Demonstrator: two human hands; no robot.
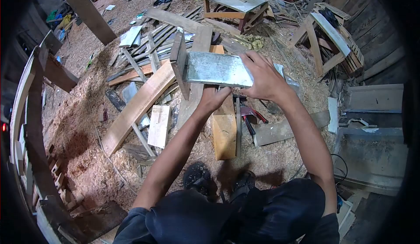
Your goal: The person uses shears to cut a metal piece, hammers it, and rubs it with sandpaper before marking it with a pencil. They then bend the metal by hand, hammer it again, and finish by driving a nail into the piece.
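A pale, whitish-blue painted board (214, 68) is held up in front of me, roughly level. Its left end meets a darker wooden crosspiece (178, 62) that stands at about a right angle to it. My right hand (264, 77) grips the board's right end, thumb on the near edge and fingers over the top. My left hand (213, 98) is closed at the lower edge near the crosspiece, its thumb along the edge and its other fingers hidden beneath. Below the board, a red-and-black-handled tool (248, 123) lies beside an orange-brown timber block (225, 134).
Planks (135, 110) and thin strips lie piled on the shavings-covered floor. A short pale board (159, 126) rests nearer my feet. Low wooden stands (238, 1) are at the back and right (326, 38). A post (87, 12) rises at the left.
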